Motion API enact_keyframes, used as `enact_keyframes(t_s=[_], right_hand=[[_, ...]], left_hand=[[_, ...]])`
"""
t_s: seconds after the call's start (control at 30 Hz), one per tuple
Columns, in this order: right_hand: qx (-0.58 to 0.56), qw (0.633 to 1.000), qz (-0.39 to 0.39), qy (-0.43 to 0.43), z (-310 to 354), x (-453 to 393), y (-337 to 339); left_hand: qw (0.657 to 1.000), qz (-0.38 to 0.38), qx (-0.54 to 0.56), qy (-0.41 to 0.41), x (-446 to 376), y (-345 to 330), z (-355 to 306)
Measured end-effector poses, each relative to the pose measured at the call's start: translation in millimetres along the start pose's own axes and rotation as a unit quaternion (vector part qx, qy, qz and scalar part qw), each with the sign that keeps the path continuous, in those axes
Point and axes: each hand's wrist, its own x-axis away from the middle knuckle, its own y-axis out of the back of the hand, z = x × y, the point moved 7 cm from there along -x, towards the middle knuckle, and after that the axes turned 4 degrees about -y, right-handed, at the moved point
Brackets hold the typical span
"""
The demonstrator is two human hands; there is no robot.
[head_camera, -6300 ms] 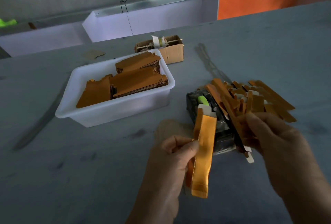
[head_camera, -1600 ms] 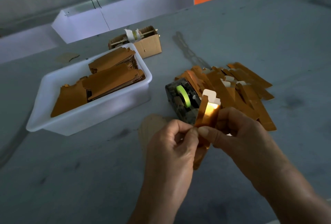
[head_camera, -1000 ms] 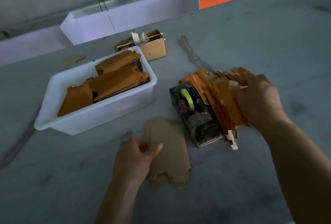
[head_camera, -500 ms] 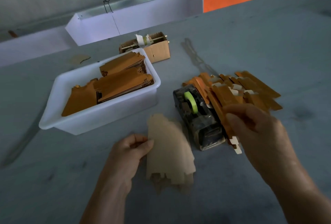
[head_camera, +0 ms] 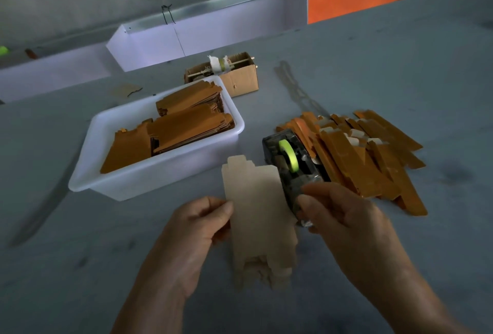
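Both hands are working 1 pale card blank here, holding it up just above the grey surface, front and centre. The left hand is pinching the blank's left edge between thumb and fingers, and the right hand is closing its grip on the right edge, fingers curled round it. The blank's notched top is pointing away from the person.

Behind the blank, a white tub is sitting on the surface, carrying stacks of flat brown card pieces, some leaning on the far wall. Just beyond the tub, a small cardboard box is standing open with a thin rod and a whitish roll across its top.

To the right, a tape dispenser with a green roll is lying just beside the right hand, and a loose pile of folded brown strips is leaning against its far side.
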Motion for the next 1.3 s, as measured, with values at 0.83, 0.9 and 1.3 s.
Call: enact_keyframes(t_s=[0.83, 0.9, 1.3], right_hand=[[-0.080, 0.995, 0.049, -0.043, -15.4, 7.7, -18.9], [-0.041, 0.999, 0.009, -0.017, -8.9, 10.1, -13.4], [-0.192, 0.974, 0.121, -0.008, 0.8, 18.2, -30.5]], left_hand=[[0.998, -0.032, 0.024, -0.057, 11.2, -39.9, -10.4], [0.997, -0.048, 0.012, -0.061, 11.3, -41.5, -10.1], [0.994, 0.074, 0.043, -0.074, 20.1, -60.0, -19.1]])
